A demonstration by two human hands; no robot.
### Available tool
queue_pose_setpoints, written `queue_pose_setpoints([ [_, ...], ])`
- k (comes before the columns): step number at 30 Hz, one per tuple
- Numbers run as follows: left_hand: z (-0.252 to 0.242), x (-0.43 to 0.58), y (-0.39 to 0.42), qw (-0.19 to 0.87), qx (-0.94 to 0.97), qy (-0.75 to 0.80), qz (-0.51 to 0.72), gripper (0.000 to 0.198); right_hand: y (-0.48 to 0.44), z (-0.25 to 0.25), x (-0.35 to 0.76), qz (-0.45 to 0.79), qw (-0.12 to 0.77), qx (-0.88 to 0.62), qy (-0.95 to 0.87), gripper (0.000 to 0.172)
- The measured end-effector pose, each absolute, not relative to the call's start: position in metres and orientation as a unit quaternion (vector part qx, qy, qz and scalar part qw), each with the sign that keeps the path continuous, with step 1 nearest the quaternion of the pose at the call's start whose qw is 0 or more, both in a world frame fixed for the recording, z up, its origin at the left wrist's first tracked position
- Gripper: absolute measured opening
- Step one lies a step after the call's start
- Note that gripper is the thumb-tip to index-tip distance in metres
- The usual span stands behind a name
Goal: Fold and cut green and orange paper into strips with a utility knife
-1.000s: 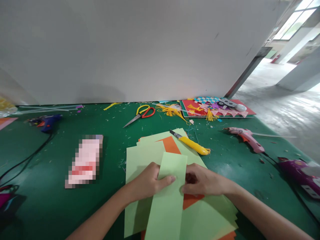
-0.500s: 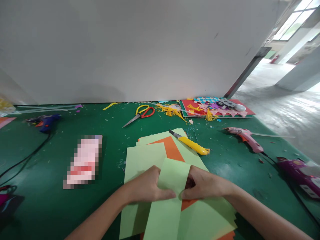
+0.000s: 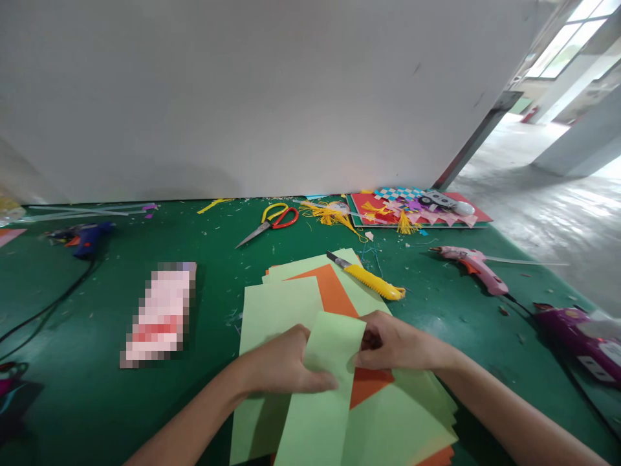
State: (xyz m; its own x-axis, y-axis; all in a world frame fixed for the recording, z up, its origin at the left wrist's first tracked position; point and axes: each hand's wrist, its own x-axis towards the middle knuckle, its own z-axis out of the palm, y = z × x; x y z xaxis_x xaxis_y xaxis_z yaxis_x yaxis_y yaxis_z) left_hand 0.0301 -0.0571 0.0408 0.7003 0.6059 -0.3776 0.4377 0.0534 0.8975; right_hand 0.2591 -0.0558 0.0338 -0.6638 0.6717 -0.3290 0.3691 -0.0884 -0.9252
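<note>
A folded strip of light green paper (image 3: 323,388) stands up between my hands, above a loose stack of paper. My left hand (image 3: 288,362) grips its left side, thumb lying across the front and fingers hidden behind. At its right edge my right hand (image 3: 392,343) pinches the paper near the top, with fingers curled. Below lie green sheets (image 3: 281,298) and orange sheets (image 3: 334,291), fanned unevenly. On the stack's far part rests a yellow utility knife (image 3: 373,281), its blade pointing to the upper left.
Scissors (image 3: 272,222) with yellow and red handles lie behind the stack. On the right are a pink glue gun (image 3: 478,265) and a purple glue gun (image 3: 577,340); a blue glue gun (image 3: 90,239) is at left. Trimmings cover a red board (image 3: 478,206) by the grey partition (image 3: 233,97).
My right hand has slid up along the strip's right edge, away from the left thumb. The left hand stays nearly in place.
</note>
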Motion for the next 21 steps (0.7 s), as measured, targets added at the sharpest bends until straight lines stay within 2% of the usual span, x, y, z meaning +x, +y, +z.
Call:
queue_pose_setpoints([
  [3,0.042,0.029,-0.057,0.616,0.684,0.385,0.063,0.037,-0.053,0.036,0.262,0.624,0.133,-0.407,-0.653,0.006],
  [7,0.042,0.029,-0.056,0.624,0.688,0.366,0.063,0.035,-0.049,0.040,0.266,0.621,0.159,-0.428,-0.637,0.017],
  [13,0.049,0.030,-0.058,0.620,0.685,0.382,0.036,0.038,-0.042,0.044,0.278,0.639,0.299,-0.426,-0.567,0.009],
  [15,0.052,0.030,-0.058,0.613,0.683,0.395,0.034,0.040,-0.039,0.045,0.282,0.650,0.313,-0.433,-0.541,0.008],
  [18,0.052,0.030,-0.058,0.616,0.676,0.403,0.040,0.042,-0.038,0.047,0.283,0.678,0.260,-0.419,-0.546,0.004],
  [19,0.052,0.030,-0.058,0.620,0.675,0.399,0.038,0.041,-0.039,0.047,0.282,0.682,0.225,-0.408,-0.563,0.002],
  [21,0.051,0.029,-0.058,0.618,0.676,0.399,0.033,0.040,-0.042,0.046,0.279,0.677,0.136,-0.385,-0.612,0.009],
])
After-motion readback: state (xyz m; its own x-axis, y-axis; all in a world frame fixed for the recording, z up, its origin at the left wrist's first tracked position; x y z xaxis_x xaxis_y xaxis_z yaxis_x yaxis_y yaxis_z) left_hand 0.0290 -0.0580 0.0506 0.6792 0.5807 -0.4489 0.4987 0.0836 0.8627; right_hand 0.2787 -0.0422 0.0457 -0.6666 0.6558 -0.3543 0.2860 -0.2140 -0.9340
